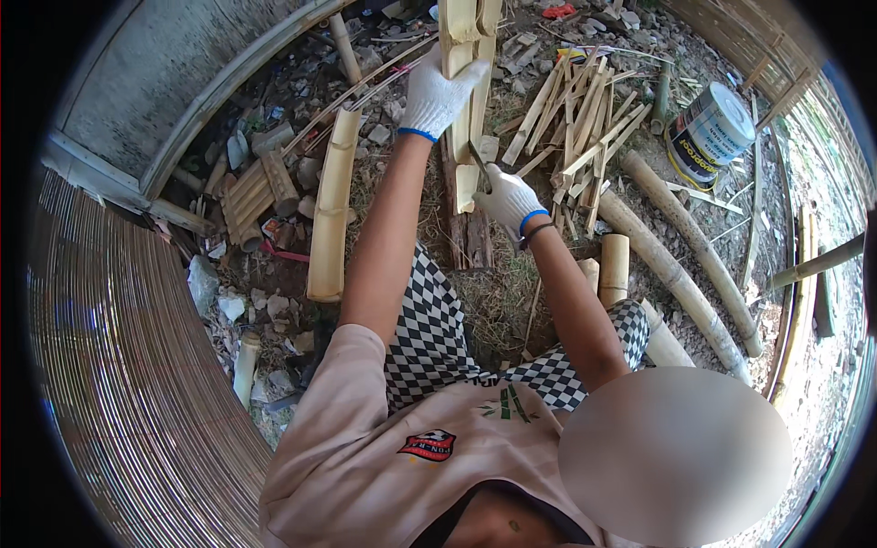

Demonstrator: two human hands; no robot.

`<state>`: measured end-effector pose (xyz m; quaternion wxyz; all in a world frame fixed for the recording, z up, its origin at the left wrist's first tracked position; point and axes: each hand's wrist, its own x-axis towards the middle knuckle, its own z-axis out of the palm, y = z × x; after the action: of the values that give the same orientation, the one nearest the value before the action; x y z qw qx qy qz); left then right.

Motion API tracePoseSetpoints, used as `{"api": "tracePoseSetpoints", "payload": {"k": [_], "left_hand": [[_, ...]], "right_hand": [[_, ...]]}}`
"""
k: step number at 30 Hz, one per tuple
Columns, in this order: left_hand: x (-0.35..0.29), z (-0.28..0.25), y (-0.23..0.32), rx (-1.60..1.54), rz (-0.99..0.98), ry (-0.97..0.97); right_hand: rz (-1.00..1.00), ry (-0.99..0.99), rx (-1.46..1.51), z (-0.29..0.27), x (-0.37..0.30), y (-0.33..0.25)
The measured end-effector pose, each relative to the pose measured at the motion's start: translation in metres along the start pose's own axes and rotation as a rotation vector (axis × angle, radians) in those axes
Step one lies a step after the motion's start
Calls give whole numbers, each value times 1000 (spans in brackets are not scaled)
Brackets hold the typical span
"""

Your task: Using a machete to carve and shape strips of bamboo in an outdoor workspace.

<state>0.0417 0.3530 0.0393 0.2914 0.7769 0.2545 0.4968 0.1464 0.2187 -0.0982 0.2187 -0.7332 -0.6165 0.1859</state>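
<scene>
My left hand (438, 95), in a white knit glove with a blue cuff, is closed around a split bamboo length (459, 36) that stretches away from me. Its thumb lies across the pale hollow inside. My right hand (510, 197), gloved the same way, grips a knife (478, 157); the handle is hidden in the fist. The narrow dark blade points up and left against the bamboo's near part, at its right edge. Beneath the bamboo's near end lies a dark wooden block (470, 242).
A halved bamboo piece (331, 210) lies left of my left forearm. To the right are a heap of bamboo strips (585, 119), whole bamboo poles (676, 274) and a bucket (711, 135). A woven bamboo screen (128, 347) and a board wall (174, 73) border the left. Rubble covers much of the ground.
</scene>
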Motion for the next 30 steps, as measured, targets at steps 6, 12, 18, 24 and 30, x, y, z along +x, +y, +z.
{"api": "tracePoseSetpoints", "payload": {"k": [6,12,18,24,30], "left_hand": [[8,10,-8,47,47,128],[13,11,-26,44,-60,232],[14,12,-48,-66,-68,385],[28,37,-27,13,26,313],[13,-8,-50,-44,6,254]], "right_hand": [[-48,17,255,-1,-2,27],[193,-248,737,-10,-10,2],[328,-119,859,47,-3,-51],[259,555,1196,187,74,-41],[205,128,686,91,26,-26]]}}
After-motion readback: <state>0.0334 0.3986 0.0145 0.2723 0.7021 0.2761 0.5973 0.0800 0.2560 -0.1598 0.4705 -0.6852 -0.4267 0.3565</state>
